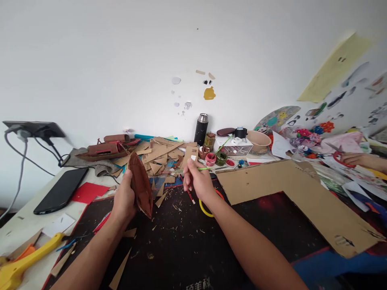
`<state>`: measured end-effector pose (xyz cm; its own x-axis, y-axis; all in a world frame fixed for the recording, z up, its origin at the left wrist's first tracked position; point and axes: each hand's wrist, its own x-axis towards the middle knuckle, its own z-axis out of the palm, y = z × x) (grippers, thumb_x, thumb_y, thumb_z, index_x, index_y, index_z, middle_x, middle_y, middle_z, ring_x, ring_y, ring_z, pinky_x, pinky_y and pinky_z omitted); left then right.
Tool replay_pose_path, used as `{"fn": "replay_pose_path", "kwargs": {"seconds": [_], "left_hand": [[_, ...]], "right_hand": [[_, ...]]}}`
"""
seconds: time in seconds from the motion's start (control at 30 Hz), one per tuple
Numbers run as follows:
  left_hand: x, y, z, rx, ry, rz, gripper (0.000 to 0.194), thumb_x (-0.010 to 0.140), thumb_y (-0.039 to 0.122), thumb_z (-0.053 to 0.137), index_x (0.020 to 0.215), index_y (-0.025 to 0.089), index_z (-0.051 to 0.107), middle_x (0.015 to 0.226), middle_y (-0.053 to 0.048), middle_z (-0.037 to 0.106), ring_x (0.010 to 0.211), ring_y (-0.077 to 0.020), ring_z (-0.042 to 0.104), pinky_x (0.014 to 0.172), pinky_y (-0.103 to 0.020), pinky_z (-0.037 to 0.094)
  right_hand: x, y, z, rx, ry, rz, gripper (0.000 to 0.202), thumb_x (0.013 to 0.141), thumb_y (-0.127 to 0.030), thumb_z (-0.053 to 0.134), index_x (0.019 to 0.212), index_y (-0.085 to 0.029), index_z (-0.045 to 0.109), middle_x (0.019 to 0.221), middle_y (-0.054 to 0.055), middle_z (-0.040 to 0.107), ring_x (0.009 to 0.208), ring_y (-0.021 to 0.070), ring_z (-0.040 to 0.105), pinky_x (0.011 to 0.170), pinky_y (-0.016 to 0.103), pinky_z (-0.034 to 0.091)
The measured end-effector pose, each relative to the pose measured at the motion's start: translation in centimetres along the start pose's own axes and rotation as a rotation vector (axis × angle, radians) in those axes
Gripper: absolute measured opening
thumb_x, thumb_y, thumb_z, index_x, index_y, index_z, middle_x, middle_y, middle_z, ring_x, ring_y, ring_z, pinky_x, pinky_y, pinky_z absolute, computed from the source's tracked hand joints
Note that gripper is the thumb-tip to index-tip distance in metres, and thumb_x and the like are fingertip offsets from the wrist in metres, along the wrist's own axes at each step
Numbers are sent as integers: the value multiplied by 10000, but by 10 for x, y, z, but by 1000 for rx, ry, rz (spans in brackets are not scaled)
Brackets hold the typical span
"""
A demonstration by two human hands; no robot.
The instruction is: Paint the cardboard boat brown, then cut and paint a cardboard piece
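Note:
My left hand (123,197) is closed on a brown-painted cardboard boat hull (140,185), held upright and tilted on its narrow end above the black mat. Pinched in my right hand (198,181) is a thin paintbrush (206,168) with a green handle; its other end points left toward the hull and is hard to make out. The brush and the hull look apart. Just behind my right hand stand open paint jars: brown (204,151), red (211,158) and green (221,158). A second green-handled brush (224,145) leans out of the red one.
Cardboard scraps (163,151) pile up behind the hull. A brown model boat (105,150) lies back left, near a black phone (62,191) and yellow glue gun (36,253). An L-shaped cardboard sheet (260,177) spans the right. Another person's hand (352,159) holds red scissors (340,158).

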<state>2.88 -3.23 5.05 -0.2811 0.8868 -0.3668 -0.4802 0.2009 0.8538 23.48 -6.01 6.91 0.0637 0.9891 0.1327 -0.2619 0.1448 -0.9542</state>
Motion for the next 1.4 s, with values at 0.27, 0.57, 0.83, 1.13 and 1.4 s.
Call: {"fn": "replay_pose_path", "kwargs": {"seconds": [0.27, 0.57, 0.83, 1.13, 1.4], "left_hand": [[-6, -2, 4, 46, -13, -42, 420, 1072, 410, 560, 1427, 237, 702, 1329, -82, 778, 1194, -232, 752, 1023, -330, 606], [-1, -3, 2, 39, 1, -81, 436, 1056, 419, 582, 1451, 267, 689, 1403, -65, 753, 1289, -237, 715, 1132, -363, 539], [1, 1, 1, 12, 26, -149, 436, 1066, 415, 565, 1425, 213, 707, 1327, -94, 789, 1153, -256, 780, 1080, -389, 585], [1, 7, -1, 28, 69, -227, 426, 1094, 372, 492, 1395, 177, 721, 898, -51, 839, 717, -202, 797, 793, -272, 658], [-1, 14, -1, -13, 62, -319, 416, 1103, 261, 469, 1464, 167, 654, 763, -18, 814, 543, -163, 745, 555, -206, 617]], "right_hand": [[1, -38, -53, -10, 220, 13, 580, 806, -766, 776, 772, -204, 640, 480, -50, 565, 341, 114, 545, 314, 189, 275], [2, -39, -46, 307, 256, 153, 566, 827, -699, 828, 699, -226, 545, 377, -124, 315, 306, 69, 338, 319, 182, 247], [13, -44, -36, 429, 187, 251, 536, 913, -638, 788, 687, -220, 540, 363, -125, 305, 303, 64, 289, 316, 186, 223], [8, -29, -13, 219, -56, 341, 555, 840, -736, 787, 811, -200, 648, 459, -80, 535, 334, 101, 517, 317, 188, 251], [15, -27, -13, -36, -203, 344, 483, 902, -679, 736, 882, -202, 666, 576, -60, 631, 405, 107, 643, 330, 168, 319]]}}
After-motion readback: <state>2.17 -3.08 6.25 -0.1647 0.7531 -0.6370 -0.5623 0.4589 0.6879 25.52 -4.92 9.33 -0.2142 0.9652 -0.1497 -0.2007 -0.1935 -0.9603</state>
